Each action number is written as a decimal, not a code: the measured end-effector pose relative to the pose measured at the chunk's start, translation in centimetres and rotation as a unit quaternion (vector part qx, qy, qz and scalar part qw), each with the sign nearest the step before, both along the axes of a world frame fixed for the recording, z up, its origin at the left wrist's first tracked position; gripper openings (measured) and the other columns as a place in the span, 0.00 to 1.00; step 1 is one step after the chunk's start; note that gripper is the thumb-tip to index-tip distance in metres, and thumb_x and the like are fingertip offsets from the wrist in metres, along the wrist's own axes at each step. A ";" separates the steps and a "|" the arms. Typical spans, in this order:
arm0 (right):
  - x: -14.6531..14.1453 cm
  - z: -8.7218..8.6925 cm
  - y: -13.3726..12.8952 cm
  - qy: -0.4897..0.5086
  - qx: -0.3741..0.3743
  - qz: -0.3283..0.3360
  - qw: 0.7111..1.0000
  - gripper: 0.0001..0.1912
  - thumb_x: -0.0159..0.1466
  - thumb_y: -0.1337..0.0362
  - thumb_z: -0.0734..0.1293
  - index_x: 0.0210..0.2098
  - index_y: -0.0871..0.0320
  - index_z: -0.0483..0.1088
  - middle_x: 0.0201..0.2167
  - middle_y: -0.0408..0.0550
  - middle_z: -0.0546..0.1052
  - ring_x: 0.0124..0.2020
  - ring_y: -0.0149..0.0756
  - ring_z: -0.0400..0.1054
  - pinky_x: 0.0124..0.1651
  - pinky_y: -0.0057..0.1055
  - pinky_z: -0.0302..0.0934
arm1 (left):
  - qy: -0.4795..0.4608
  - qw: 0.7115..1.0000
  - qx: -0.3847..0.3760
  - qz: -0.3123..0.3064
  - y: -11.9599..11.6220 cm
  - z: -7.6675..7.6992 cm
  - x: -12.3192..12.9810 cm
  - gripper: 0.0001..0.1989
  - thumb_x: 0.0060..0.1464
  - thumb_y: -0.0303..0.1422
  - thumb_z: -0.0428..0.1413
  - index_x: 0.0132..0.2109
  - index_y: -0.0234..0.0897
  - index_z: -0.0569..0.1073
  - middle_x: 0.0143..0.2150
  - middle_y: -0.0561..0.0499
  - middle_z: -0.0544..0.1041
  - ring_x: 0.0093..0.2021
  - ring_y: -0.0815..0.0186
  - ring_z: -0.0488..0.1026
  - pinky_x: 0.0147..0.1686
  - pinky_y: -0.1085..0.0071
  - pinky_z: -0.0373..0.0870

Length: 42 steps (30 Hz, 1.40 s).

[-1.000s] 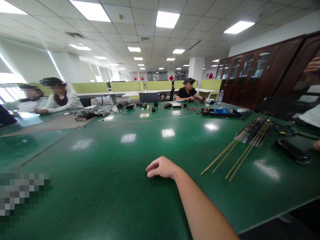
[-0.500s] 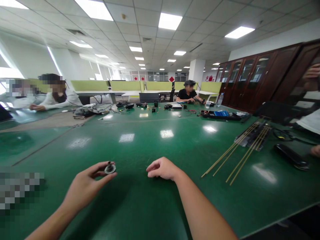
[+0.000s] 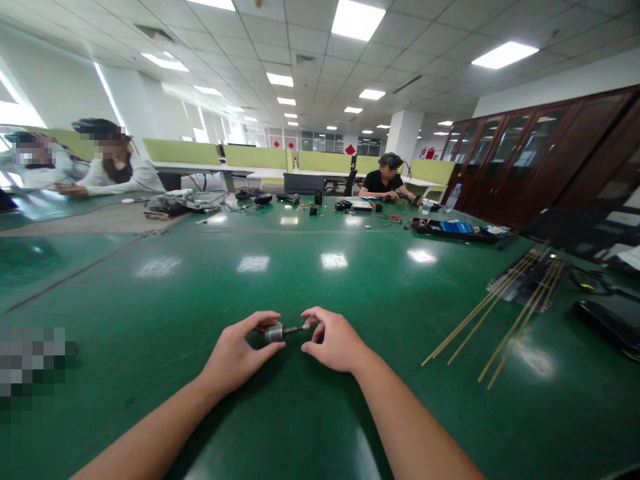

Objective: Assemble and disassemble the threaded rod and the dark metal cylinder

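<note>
Low over the green table, a small metal part with a grey cylindrical body and a thin dark ribbed shaft points to the right. My left hand grips its body between thumb and fingers. The shaft's light tip lies by the fingertips of my right hand. Those fingers are curled with a gap between thumb and forefinger; whether they touch the tip I cannot tell.
Thin yellow rods lie on the right, beside a black case. A black tray with blue items, a bottle and cables are farther back. Several people sit around the table.
My left hand has moved right with the metal part, which has turned so its shaft points right. My right hand has opened its fingers beside the tip. The view has shifted slightly.
</note>
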State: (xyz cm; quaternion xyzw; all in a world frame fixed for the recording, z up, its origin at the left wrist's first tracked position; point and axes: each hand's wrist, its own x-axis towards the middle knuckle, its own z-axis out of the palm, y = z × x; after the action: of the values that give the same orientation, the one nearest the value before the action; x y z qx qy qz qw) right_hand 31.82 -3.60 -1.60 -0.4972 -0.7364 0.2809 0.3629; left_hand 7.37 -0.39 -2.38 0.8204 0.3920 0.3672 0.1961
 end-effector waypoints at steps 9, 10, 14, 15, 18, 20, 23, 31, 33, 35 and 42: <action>-1.1 0.8 -0.3 -0.027 0.016 0.016 0.999 0.19 0.54 0.66 0.72 0.45 0.52 0.70 0.38 0.42 0.77 0.32 0.32 0.70 0.36 0.28 0.63 | 0.014 0.998 -0.017 -0.058 -0.7 0.8 1.1 0.13 0.56 0.38 0.61 0.49 0.46 0.74 0.45 0.53 0.78 0.45 0.63 0.74 0.47 0.67 0.69; -1.1 0.9 -0.3 -0.029 0.016 0.016 0.999 0.18 0.55 0.66 0.72 0.44 0.52 0.70 0.37 0.42 0.77 0.32 0.32 0.70 0.36 0.28 0.63 | 0.014 0.998 -0.018 -0.061 -0.8 0.8 1.1 0.13 0.56 0.38 0.61 0.49 0.46 0.74 0.45 0.53 0.78 0.45 0.63 0.74 0.47 0.67 0.69; -1.3 0.8 -0.4 -0.031 0.014 0.020 0.999 0.14 0.56 0.67 0.71 0.42 0.54 0.72 0.35 0.42 0.77 0.32 0.32 0.70 0.36 0.27 0.62 | 0.012 0.998 -0.021 -0.056 -0.9 0.8 0.9 0.13 0.55 0.37 0.62 0.49 0.46 0.75 0.44 0.53 0.78 0.45 0.63 0.75 0.47 0.67 0.69; -1.3 0.8 -0.4 -0.032 0.017 0.020 0.999 0.13 0.56 0.67 0.71 0.42 0.54 0.72 0.35 0.42 0.77 0.32 0.32 0.70 0.36 0.27 0.62 | 0.011 0.998 -0.021 -0.053 -1.0 0.7 0.9 0.13 0.55 0.37 0.62 0.48 0.46 0.75 0.44 0.53 0.78 0.44 0.63 0.75 0.47 0.67 0.69; -1.3 0.9 -0.5 -0.043 0.040 0.020 0.998 0.12 0.57 0.66 0.71 0.42 0.54 0.74 0.36 0.43 0.78 0.34 0.33 0.70 0.38 0.28 0.62 | 0.007 0.999 -0.017 -0.041 -1.0 0.6 0.9 0.14 0.54 0.38 0.62 0.49 0.46 0.75 0.44 0.53 0.79 0.44 0.63 0.75 0.47 0.67 0.70; -1.3 1.0 -0.5 -0.053 0.056 0.020 0.997 0.11 0.57 0.66 0.71 0.41 0.54 0.75 0.36 0.43 0.78 0.35 0.34 0.70 0.40 0.29 0.62 | 0.003 0.999 -0.015 -0.034 -0.9 0.5 0.9 0.14 0.54 0.38 0.63 0.49 0.46 0.75 0.45 0.53 0.79 0.45 0.62 0.75 0.48 0.67 0.70; -1.3 1.2 -0.6 -0.059 0.067 0.022 0.996 0.10 0.59 0.65 0.70 0.41 0.54 0.76 0.35 0.44 0.78 0.36 0.34 0.70 0.41 0.29 0.62 | -0.001 0.999 -0.015 -0.033 -0.9 0.3 0.9 0.15 0.54 0.38 0.63 0.49 0.46 0.75 0.45 0.53 0.79 0.46 0.62 0.75 0.48 0.66 0.70; -1.3 1.5 -0.6 -0.077 0.051 0.013 0.996 0.08 0.60 0.63 0.70 0.40 0.54 0.77 0.36 0.45 0.79 0.36 0.36 0.71 0.41 0.30 0.62 | -0.003 0.999 -0.012 -0.031 -0.8 0.1 1.1 0.15 0.54 0.39 0.62 0.49 0.45 0.76 0.45 0.50 0.79 0.45 0.59 0.76 0.47 0.64 0.73; -1.3 1.6 -0.6 -0.080 0.053 0.013 0.995 0.08 0.60 0.63 0.70 0.40 0.54 0.77 0.36 0.45 0.79 0.36 0.35 0.71 0.41 0.30 0.62 | 0.001 0.999 -0.013 -0.030 -0.8 0.1 1.1 0.15 0.54 0.39 0.62 0.49 0.45 0.76 0.46 0.50 0.79 0.46 0.59 0.76 0.47 0.65 0.73; -1.3 1.5 -0.6 -0.084 0.058 0.013 0.995 0.08 0.60 0.63 0.70 0.40 0.54 0.77 0.35 0.45 0.79 0.36 0.36 0.71 0.41 0.30 0.62 | 0.004 0.999 -0.013 -0.029 -0.9 0.1 1.1 0.15 0.54 0.40 0.62 0.49 0.45 0.76 0.46 0.51 0.79 0.46 0.60 0.76 0.48 0.64 0.72; -1.2 1.4 -0.5 -0.081 0.064 0.014 0.995 0.08 0.60 0.63 0.70 0.39 0.54 0.77 0.35 0.45 0.79 0.36 0.35 0.71 0.40 0.29 0.61 | 0.007 0.999 -0.011 -0.030 -0.9 0.1 1.1 0.15 0.55 0.40 0.62 0.50 0.45 0.76 0.46 0.50 0.79 0.46 0.60 0.76 0.49 0.64 0.72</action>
State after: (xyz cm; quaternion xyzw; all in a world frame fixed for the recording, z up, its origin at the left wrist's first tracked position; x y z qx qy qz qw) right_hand 30.63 -4.13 -0.21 -0.4840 -0.7866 0.1969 0.3290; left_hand 8.43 -1.27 -2.26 0.8318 0.3729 0.3514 0.2134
